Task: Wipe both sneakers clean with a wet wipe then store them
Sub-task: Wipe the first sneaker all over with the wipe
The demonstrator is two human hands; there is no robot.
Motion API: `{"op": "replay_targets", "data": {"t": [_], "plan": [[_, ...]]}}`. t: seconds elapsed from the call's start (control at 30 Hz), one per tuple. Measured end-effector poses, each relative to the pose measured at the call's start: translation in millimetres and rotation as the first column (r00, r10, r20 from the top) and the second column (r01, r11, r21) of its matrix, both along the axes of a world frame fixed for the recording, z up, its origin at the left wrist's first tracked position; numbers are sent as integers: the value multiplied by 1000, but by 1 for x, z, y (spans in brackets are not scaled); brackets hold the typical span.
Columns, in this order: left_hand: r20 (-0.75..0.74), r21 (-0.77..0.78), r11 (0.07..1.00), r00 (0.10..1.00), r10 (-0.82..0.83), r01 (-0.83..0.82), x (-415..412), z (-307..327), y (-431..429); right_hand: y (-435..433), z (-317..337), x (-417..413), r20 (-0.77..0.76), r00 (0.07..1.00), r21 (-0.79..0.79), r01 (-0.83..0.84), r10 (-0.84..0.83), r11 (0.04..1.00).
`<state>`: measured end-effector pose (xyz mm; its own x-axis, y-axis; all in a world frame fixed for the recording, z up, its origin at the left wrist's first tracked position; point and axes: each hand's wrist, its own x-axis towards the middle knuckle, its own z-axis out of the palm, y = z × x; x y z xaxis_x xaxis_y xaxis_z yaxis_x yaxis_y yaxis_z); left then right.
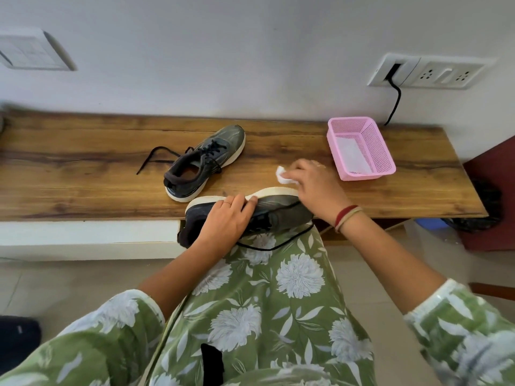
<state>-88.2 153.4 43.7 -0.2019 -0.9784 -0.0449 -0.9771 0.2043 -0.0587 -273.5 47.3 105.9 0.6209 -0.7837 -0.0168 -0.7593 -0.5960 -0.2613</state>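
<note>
A: Whereabouts of the two shoes?

B: Nearest, the held sneaker (pixel 281 211), tipped on its side across the near edge of the table (pixel 83 168) and the lap, pale sole turned away, toe to the right. Further back on the table, the second sneaker (pixel 206 160), upright on its sole, well apart from the pink basket (pixel 381 151) at the right.

A: And the hands?

B: Over the heel half of the held sneaker, the left hand (pixel 225 218), fingers curved across the upper toward the sole rim, clasping and steadying it. Just past the toe, the right hand (pixel 315 188), fingertips closed in a pinch on a crumpled wet wipe (pixel 282 175), close above the sole edge — touching it or not, impossible to tell.

A: Feel of the thing?

B: Probably light. Soft fabric upper, likely to give under a squeeze; firmer foam sole, likely to stand up to rubbing. Best taken around the midfoot or heel collar, as now, rather than by the toe. Worth minding the loose lace (pixel 267 247) drooping onto the lap — apt to snag or drag. As for the wet wipe: limp and damp, so better bunched than spread flat.

A: Stage?

B: Seemingly mid-wipe on the sole rim of the held sneaker. No sign of cleaning on the second sneaker, and storing not begun. Something white in the bottom of the pink basket, perhaps another wipe; too unclear to say.
</note>
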Motion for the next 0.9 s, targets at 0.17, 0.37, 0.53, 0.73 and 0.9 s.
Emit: {"op": "replay_targets", "data": {"t": [0.17, 0.37, 0.53, 0.73, 0.9], "plan": [[-31, 94, 995, 999, -9, 12, 0, 1, -3, 19, -14, 1, -183, 970, -21, -167, 160, 986], [18, 97, 995, 999, -38, 36, 0, 0, -12, 8, -11, -33, -140, 990, -128, -10, -8, 992], [17, 82, 996, 999, -49, 48, -1, 1, -9, 24, -13, 24, -86, 985, -88, -156, 149, 984], [-23, 101, 994, 999, -44, 46, -1, 0, -10, 23, -21, -17, -211, 955, -112, -236, 209, 965], [-42, 107, 993, 999, -35, 39, 0, 1, -7, 9, -7, -27, -211, 974, -159, -123, 88, 980]]}}
